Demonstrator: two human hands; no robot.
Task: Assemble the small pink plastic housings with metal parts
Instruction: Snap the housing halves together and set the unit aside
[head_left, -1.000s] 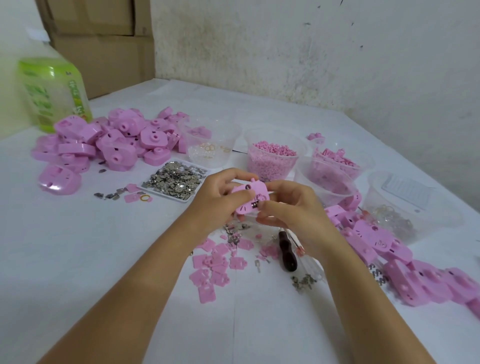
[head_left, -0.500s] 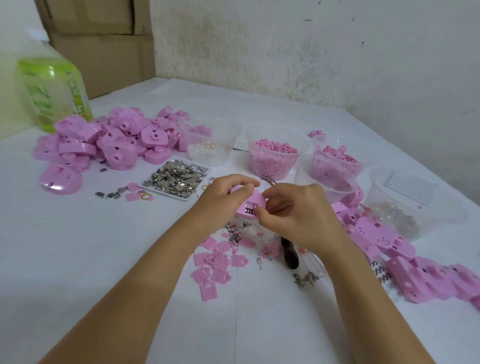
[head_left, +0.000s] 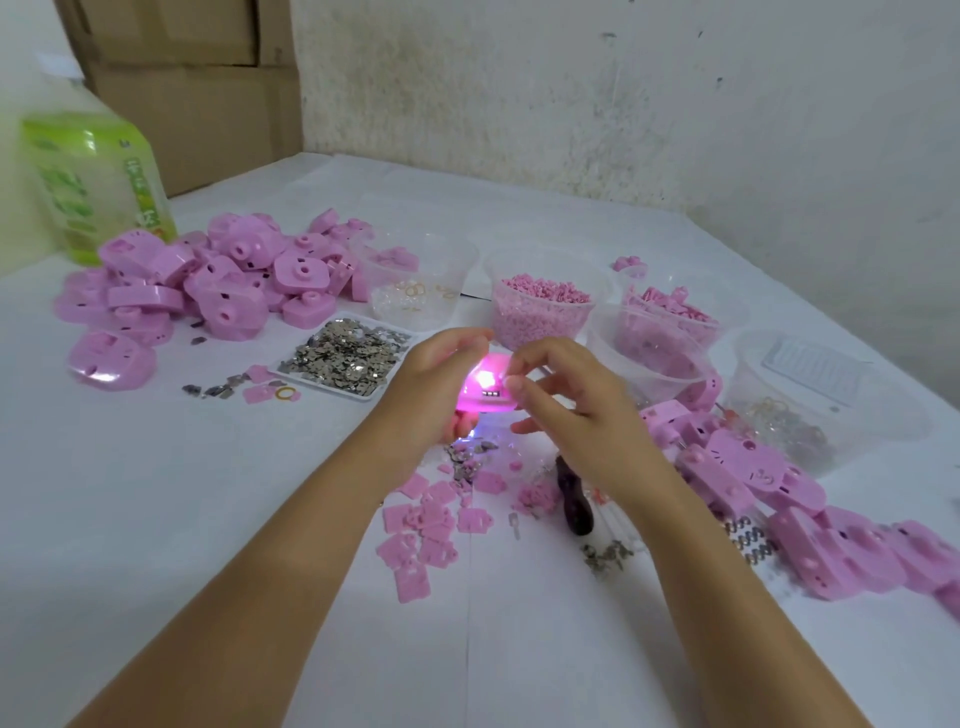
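- Housing (head_left: 485, 387) in pink plastic, glowing brightly from inside, is held up just above the worktop (head_left: 156, 519) near its middle.
- The left hand (head_left: 431, 384) grips it, fingers curled over the top edge and the palm behind it.
- The right hand (head_left: 571, 410) hangs just beside the housing on its right, fingers loosely spread and holding nothing. Its index fingertip is at the housing's edge, and I cannot tell whether it touches.
- A shallow tray of small metal parts (head_left: 345, 358) lies just left of the left hand.
- A heap of pink housings (head_left: 208, 280) sits at the back left, in front of a green bottle (head_left: 93, 182).
- Clear cups stand in a row behind the hands, and one is full of pink pellets (head_left: 540, 312).
- More housings (head_left: 779, 493) trail along the right side, with a few metal springs (head_left: 748, 540) beside them.
- Flat pink plates (head_left: 421, 535) are scattered below the hands, near a dark-handled tool (head_left: 574, 504) lying on the worktop.
- Cardboard boxes (head_left: 182, 78) stand against the wall at the back left.
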